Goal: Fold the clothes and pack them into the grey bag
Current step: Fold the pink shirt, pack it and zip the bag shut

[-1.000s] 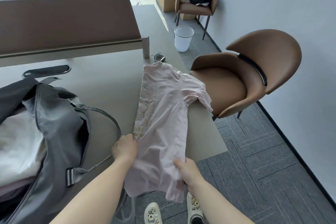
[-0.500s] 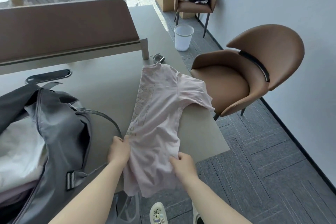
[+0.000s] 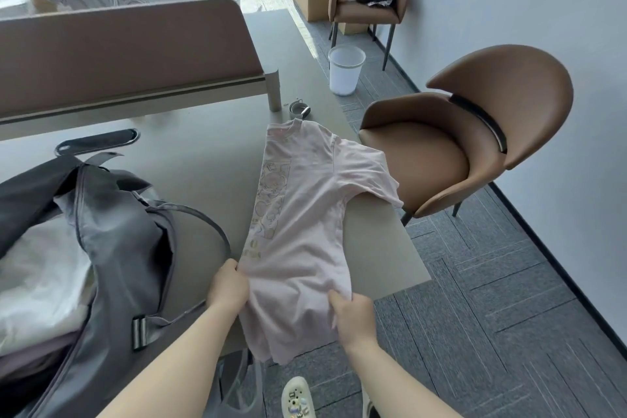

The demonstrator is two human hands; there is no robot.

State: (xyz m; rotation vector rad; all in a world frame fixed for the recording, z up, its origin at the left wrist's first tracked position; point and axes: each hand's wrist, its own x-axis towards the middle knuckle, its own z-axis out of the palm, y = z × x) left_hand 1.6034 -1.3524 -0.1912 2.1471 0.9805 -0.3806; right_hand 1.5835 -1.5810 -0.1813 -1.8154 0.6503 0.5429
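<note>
Head view: the left hand (image 3: pixel 228 288) and right hand (image 3: pixel 353 316), apart, each pinch the pink T-shirt (image 3: pixel 305 234) near its hem. The cloth looks soft and light; holding it by the edges seems best.

The grey table (image 3: pixel 203 180) carries an open grey bag (image 3: pixel 118 248) on its left part; a pink T-shirt (image 3: pixel 298 231) lies beside it, its hem hanging over the near edge. A small metal ring-shaped object (image 3: pixel 299 109) rests near the shirt collar; a dark oval cable cover (image 3: pixel 96 141) sits behind the bag.

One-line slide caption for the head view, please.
Both hands, left hand and right hand, pinch the half-folded pink T-shirt on the table beside the open grey bag.
</note>
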